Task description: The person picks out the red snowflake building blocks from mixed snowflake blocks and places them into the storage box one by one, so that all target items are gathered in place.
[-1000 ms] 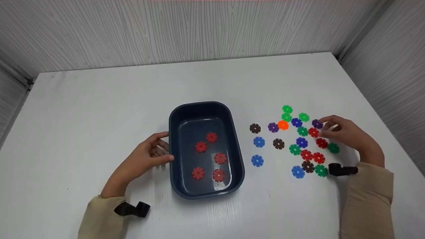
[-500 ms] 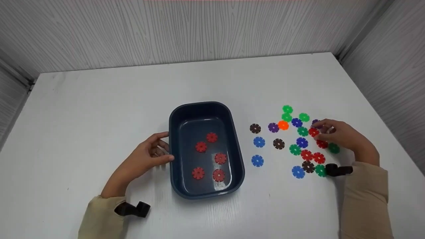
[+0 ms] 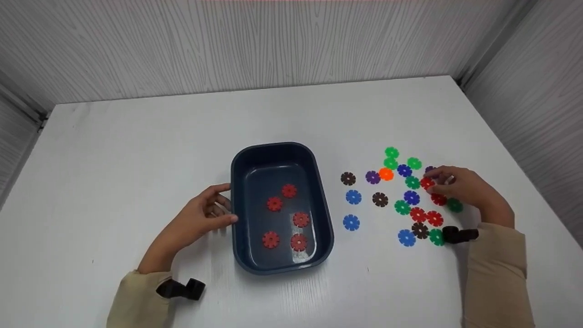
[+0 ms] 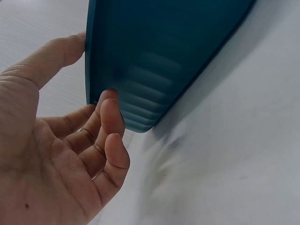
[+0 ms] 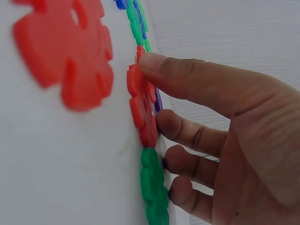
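A dark blue plastic bin point(image 3: 237, 255) holds several red notched discs point(image 3: 274, 203). At its left side is my left hand point(image 3: 200, 218), thumb tip touching the rim and the other fingers loosely bent beside the outer wall point(image 4: 140, 56). My right hand point(image 3: 469, 189) hovers low over the disc group, thumb and index fingertip at opposite edges of a red notched disc point(image 3: 427, 183) lying flat on the table. A purple disc point(image 3: 431, 170) is partly covered by the fingers. In the right wrist view the thumb tip point(image 5: 152, 63) overlaps the red discs' upper edge.
Right of the bin lie several flat notched discs: light blue point(image 3: 353, 197), brown point(image 3: 348, 178), orange point(image 3: 386, 174), bright green point(image 3: 391, 152), dark green point(image 3: 402, 207) and dark blue point(image 3: 411, 197). The white table point(image 3: 136, 150) meets a wood-grain panel point(image 3: 273, 45) behind.
My right hand has moved left and slightly down, from the purple disc to the red disc beside it. The left hand and the bin have stayed in place.
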Available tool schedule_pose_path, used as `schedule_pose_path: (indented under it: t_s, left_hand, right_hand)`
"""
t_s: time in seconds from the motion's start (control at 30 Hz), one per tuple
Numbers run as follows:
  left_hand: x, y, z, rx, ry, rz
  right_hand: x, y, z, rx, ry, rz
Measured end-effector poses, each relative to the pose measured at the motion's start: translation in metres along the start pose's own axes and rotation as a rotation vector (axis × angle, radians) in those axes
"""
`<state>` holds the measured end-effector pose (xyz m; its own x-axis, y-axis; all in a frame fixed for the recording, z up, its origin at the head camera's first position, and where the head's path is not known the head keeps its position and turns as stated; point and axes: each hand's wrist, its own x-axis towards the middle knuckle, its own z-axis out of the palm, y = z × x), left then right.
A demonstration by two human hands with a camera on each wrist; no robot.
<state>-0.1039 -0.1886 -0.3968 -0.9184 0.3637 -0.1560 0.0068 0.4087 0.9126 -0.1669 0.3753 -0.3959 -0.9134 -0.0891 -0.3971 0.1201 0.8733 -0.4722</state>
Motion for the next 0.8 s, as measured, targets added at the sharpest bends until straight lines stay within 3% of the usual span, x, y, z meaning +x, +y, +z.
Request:
schedule_pose_path:
  t_s: [0.8]
  left_hand:
    - [-0.001, 0.0, 0.0, 0.008, -0.003, -0.005]
  right_hand:
    - [0.004, -0.016, 0.006, -0.054, 0.032, -0.012]
